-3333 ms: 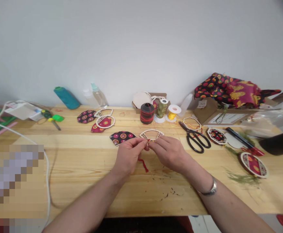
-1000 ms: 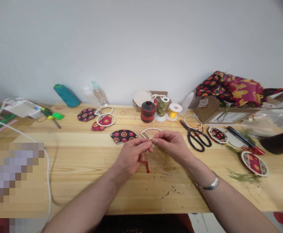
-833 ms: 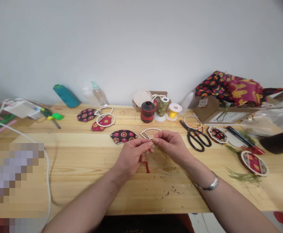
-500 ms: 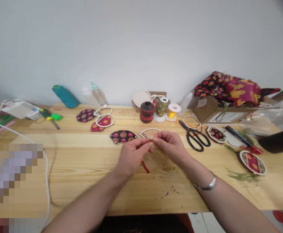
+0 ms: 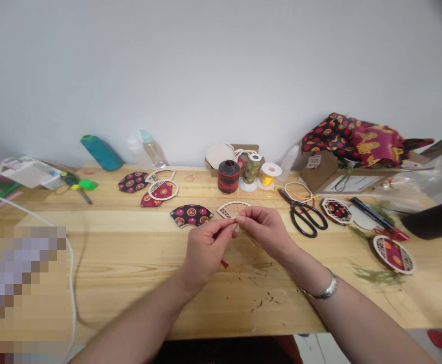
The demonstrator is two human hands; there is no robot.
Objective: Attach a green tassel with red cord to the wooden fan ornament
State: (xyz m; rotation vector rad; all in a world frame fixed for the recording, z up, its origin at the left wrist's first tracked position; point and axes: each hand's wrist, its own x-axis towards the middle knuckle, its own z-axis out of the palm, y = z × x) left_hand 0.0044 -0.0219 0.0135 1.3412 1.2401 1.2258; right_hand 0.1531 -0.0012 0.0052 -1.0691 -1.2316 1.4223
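My left hand (image 5: 207, 247) and my right hand (image 5: 264, 230) meet over the middle of the table, thumbs and forefingers pinched together on a thin red thread. The thread (image 5: 237, 197) seems to run up toward the dark red-and-black spool (image 5: 228, 178). Below my left hand a small red tassel (image 5: 224, 264) shows; whether it hangs from the thread I cannot tell. Just behind my fingers lies a fan-shaped wooden frame (image 5: 228, 208), partly hidden. To its left is a fan-shaped piece of patterned dark fabric (image 5: 191, 216).
Black-handled scissors (image 5: 307, 217) lie right of my hands. Beyond stand an olive spool (image 5: 252, 169) and a yellow spool (image 5: 268, 177). A cardboard box (image 5: 330, 174) with patterned cloth (image 5: 357, 139) is at back right. An oval ornament (image 5: 392, 254) lies at right, a white cable (image 5: 71, 273) at left.
Both hands stay pinched together at nearly the same spot, with slight finger movement. Less of the red tassel shows below my left hand. The view has shifted a little.
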